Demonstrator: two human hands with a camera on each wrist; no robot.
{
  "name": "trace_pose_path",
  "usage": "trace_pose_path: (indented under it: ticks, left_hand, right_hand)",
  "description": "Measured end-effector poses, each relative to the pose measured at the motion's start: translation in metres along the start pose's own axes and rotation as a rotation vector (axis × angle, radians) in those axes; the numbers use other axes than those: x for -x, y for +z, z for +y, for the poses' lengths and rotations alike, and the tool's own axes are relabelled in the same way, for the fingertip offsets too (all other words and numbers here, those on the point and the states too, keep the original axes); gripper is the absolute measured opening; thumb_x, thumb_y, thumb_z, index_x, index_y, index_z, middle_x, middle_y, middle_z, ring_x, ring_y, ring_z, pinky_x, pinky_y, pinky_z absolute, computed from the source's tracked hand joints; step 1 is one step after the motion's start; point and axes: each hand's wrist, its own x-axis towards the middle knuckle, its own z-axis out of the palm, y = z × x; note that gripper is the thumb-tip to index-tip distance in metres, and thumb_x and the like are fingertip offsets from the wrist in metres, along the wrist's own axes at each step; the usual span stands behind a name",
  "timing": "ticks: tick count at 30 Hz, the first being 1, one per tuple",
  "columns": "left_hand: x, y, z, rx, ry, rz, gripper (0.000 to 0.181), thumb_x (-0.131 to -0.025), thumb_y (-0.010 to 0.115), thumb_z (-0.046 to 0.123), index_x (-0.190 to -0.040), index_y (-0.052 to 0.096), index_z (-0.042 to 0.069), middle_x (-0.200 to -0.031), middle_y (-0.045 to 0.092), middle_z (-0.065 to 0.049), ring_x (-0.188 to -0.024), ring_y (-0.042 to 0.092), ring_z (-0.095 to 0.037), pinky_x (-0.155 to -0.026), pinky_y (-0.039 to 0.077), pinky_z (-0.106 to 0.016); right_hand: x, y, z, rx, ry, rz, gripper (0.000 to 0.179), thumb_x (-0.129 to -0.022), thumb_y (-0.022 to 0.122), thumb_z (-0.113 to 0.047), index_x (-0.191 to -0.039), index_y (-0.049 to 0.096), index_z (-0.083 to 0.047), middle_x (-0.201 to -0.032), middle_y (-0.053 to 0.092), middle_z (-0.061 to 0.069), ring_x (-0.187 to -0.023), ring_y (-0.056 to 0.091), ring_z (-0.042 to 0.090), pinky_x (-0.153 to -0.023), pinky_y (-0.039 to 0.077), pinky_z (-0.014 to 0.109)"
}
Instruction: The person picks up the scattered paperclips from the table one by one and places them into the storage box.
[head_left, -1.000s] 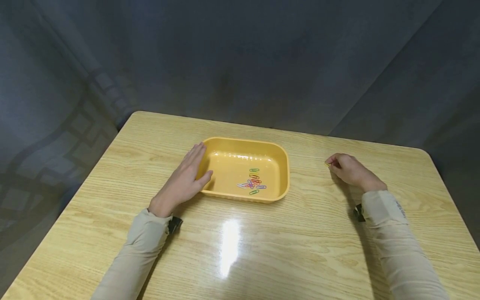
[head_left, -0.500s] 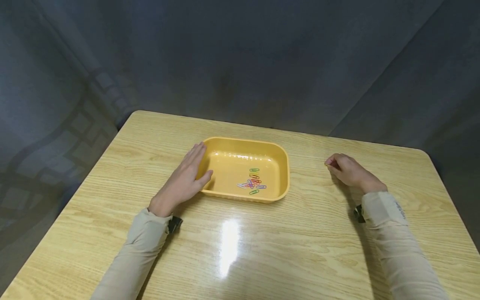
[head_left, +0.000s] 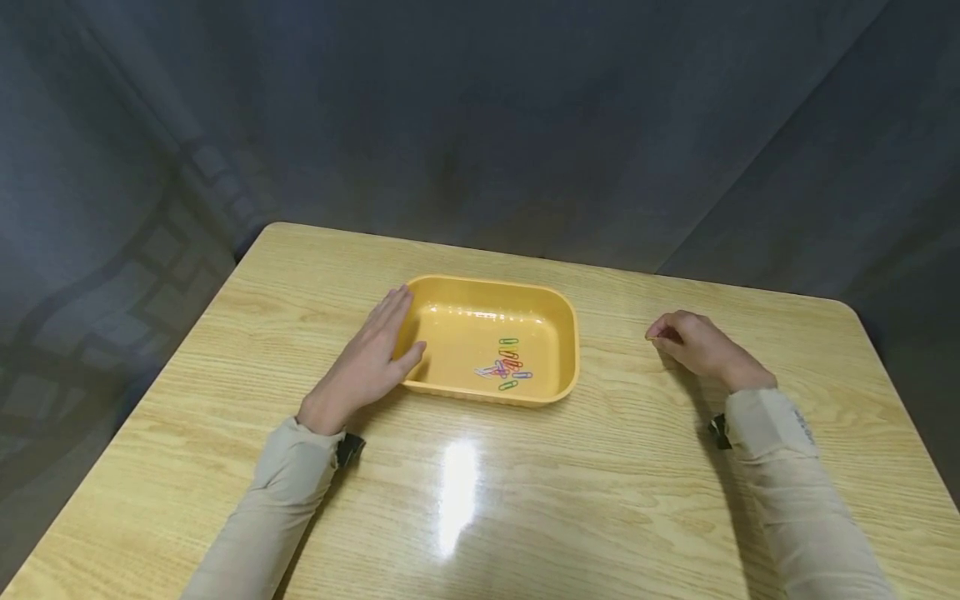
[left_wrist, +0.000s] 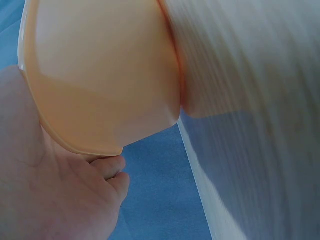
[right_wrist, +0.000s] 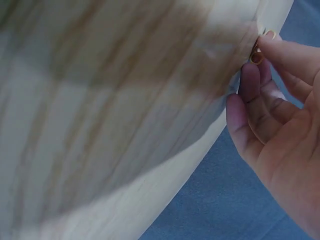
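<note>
In the head view a yellow plastic tray stands on the wooden table, left of centre. Against its left rim rests my left hand, fingers extended along the side and thumb at the near edge; the left wrist view has the palm against the tray's outer wall. Several coloured paper clips lie loosely together in the tray's right half. To the right of the tray, my right hand pinches a yellow paper clip between thumb and fingertips, just above the tabletop.
The pale wooden table has rounded far corners, and a dark grey curtain hangs behind it. Light glares off the tabletop in front of the tray.
The yellow paper clip has turned slightly in my right fingertips, and the right hand has shifted a little towards me. The left hand and tray have stayed put.
</note>
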Motion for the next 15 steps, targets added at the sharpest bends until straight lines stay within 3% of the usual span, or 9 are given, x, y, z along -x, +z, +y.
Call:
trace_pose_path:
  ticks: [4,15]
  left_hand:
    - [0.000,0.000,0.000,0.000,0.001,-0.001,0.076,-0.102,0.048,0.036,-0.158,0.011,0.000,-0.168,0.006,-0.014,-0.156,0.004,-0.033,-0.128,0.009,-0.049]
    - [0.000,0.000,0.000,-0.006,0.008,-0.001,0.076,-0.102,0.048,0.034,-0.158,0.010,0.000,-0.167,0.005,-0.015,-0.156,0.004,-0.034,-0.128,0.008,-0.049]
  right_hand:
    - [0.003,0.000,-0.003,-0.015,-0.035,0.015,0.013,-0.099,0.057,-0.005,-0.107,0.065,0.002,-0.094,0.065,0.013,-0.084,0.057,0.018,-0.067,0.049,0.027]
    - [0.013,0.005,-0.021,-0.021,-0.041,0.133,0.013,-0.100,0.057,-0.009,-0.106,0.067,-0.003,-0.098,0.069,0.015,-0.087,0.065,0.026,-0.074,0.054,0.041]
